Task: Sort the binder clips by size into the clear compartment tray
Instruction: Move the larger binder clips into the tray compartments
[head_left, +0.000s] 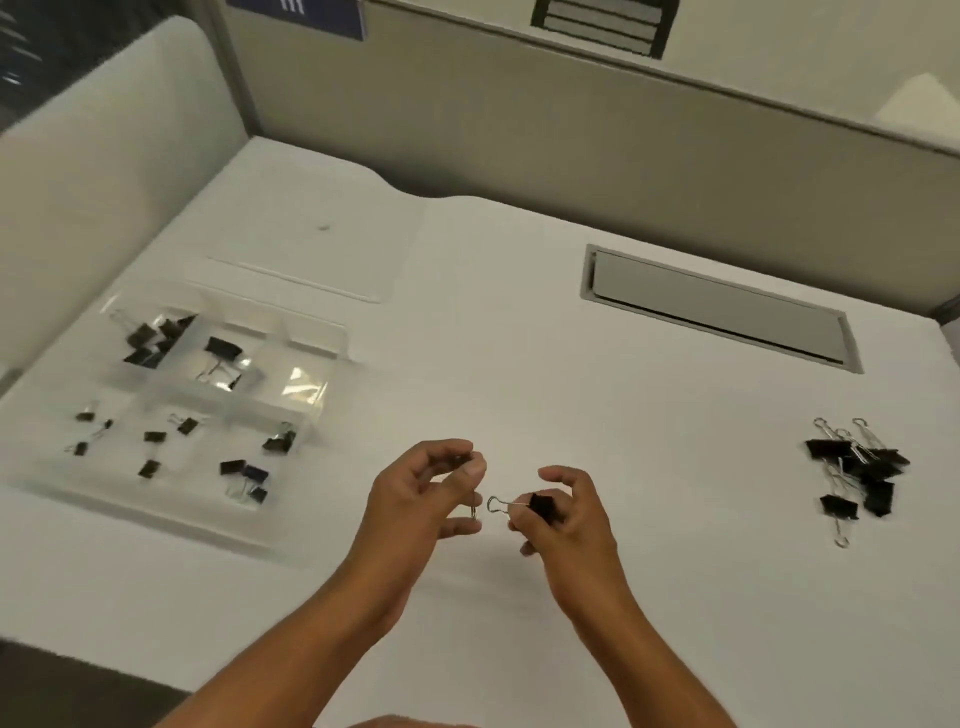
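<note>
I see R hand (563, 512) pinching a black binder clip (540, 506); L hand (423, 493) fingers curled, grip unclear, tray (156, 525) far left

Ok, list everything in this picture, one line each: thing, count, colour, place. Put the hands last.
clear compartment tray: one, transparent, left side of the desk; five compartments hold black binder clips, the far right one looks empty.
pile of binder clips: one loose heap, black with silver wire handles, right side of the desk; exact count unclear.
held binder clip: one, black with a silver handle, above the desk centre.
desk: one, white.
cable hatch: one, grey, set in the desk at far right.
partition wall: one, beige, behind the desk.
left hand: pinches something small, hard to identify.
right hand: grips the held binder clip.
</note>
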